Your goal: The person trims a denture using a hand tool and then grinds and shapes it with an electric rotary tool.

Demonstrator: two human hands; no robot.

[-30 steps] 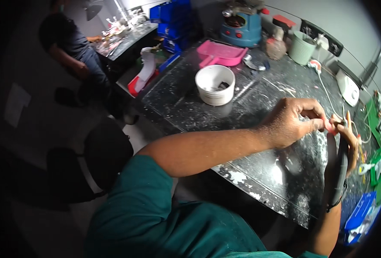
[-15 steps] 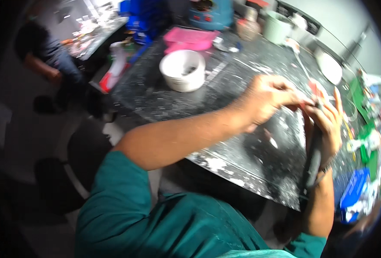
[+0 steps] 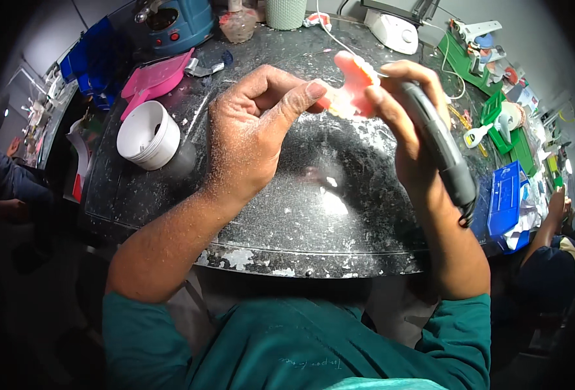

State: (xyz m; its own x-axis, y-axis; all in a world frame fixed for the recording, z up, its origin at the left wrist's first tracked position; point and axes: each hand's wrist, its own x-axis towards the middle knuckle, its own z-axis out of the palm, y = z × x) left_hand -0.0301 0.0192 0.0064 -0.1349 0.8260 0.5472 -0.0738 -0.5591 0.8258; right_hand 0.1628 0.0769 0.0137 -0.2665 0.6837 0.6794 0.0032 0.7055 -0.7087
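Observation:
A pink denture [image 3: 354, 84] with pale teeth along one edge is held up above the dark worktop [image 3: 300, 214]. My left hand [image 3: 252, 130] pinches its left end between thumb and bent fingers, with pale dust over the skin. In my right hand [image 3: 417, 123] lies a black rotary handpiece [image 3: 442, 143], slanting back over the palm toward the wrist. The thumb of that hand also touches the denture's right side. Whether a bur sits at the handpiece's tip I cannot tell, since fingers hide that end.
To the left stand a white tub [image 3: 150, 138] and a pink dustpan [image 3: 154, 79]. Behind are a blue machine [image 3: 177, 29], a glass bottle [image 3: 237, 25], a woven pot [image 3: 285, 13] and a white control box [image 3: 393, 31]. Blue [image 3: 505, 201] and green bins line the right. Other people sit at both sides.
The view has swung to the right, bringing the worktop and both hands nearer its middle. Blurred earlier, the denture now shows plainly between my hands. Both hands keep their holds.

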